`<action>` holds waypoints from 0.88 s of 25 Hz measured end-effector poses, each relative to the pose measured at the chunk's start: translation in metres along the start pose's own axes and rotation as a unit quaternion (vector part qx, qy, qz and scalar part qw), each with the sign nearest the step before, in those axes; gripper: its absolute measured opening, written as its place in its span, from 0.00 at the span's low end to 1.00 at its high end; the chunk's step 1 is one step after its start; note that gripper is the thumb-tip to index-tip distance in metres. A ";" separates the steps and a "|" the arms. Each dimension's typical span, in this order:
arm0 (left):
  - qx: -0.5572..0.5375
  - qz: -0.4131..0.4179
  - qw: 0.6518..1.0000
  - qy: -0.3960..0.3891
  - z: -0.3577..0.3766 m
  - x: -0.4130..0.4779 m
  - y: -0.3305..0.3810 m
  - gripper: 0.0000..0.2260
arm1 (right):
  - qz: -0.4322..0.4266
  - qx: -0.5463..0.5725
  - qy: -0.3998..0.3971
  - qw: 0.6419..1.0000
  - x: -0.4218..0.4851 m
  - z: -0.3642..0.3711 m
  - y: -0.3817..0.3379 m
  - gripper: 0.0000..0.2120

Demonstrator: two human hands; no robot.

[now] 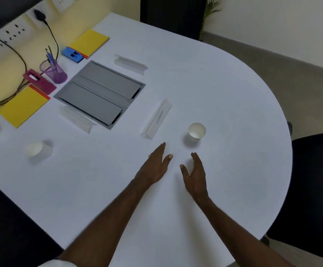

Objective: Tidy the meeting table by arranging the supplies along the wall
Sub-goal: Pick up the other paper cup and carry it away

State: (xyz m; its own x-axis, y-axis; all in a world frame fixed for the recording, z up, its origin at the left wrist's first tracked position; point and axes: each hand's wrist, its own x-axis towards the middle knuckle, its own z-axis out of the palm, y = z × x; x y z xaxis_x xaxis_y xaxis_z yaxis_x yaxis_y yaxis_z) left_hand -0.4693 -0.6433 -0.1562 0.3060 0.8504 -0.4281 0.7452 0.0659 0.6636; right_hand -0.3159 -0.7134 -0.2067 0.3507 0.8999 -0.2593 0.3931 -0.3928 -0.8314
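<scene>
Both hands hovered empty over the surface [176, 218], the left hand [154, 168] and right hand [195, 176] spread wide, apparently between pickups; the cup [196, 132] just beyond the right hand and the name card [156, 120] beyond the left probably came next, needing a reach forward.

The table [214, 89] is plain white. Two yellow notepads [90, 42] [23, 106] with orange-red edge strips lie by the pale yellow wall [1, 74]. A translucent purple mesh pen cup [55, 73] holds blue pens. One stapler-like block is blue [72, 54], another magenta [39, 81]. The hatch panel [99, 93] is grey. Paper cups [196, 132] [36, 149] are white; the name tent [156, 120] is white with dark lettering.
</scene>
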 end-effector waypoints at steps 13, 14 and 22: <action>0.143 -0.003 0.975 0.172 -0.164 -0.274 -0.111 0.29 | -0.196 0.019 -0.133 0.971 -0.198 0.129 -0.170 0.32; 0.147 -0.008 0.970 0.191 -0.185 -0.300 -0.120 0.29 | -0.209 0.025 -0.149 0.966 -0.216 0.144 -0.189 0.32; 0.187 -0.065 0.937 0.286 -0.318 -0.436 -0.200 0.30 | -0.351 0.001 -0.212 0.912 -0.294 0.239 -0.313 0.32</action>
State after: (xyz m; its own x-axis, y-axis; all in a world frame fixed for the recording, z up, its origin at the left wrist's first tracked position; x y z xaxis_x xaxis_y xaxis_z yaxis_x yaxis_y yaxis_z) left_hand -0.9402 -0.8612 0.0928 -0.0893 0.9958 -0.0199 0.9429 0.0909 0.3205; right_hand -0.7455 -0.8091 0.0120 -0.3461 0.9226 0.1704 0.3926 0.3074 -0.8668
